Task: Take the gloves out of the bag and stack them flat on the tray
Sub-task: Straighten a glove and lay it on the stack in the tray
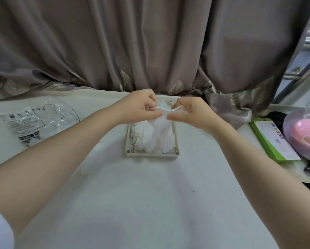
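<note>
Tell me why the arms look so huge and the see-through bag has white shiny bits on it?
In the head view, the wide-angle lens stretches whatever is near the edges, so the forearms balloon while the left hand and right hand look small; the bag is crinkled clear plastic catching light as glare; the white glove over the tray looks soft and slightly blurred.

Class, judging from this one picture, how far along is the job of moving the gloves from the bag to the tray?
Done: several white gloves already lie in the tray. In hand: the left hand and right hand both pinch the cuff of a glove hanging over the tray. Left: laying it flat, plus a pale glove on the table. Whether the bag still holds any is unclear.
</note>
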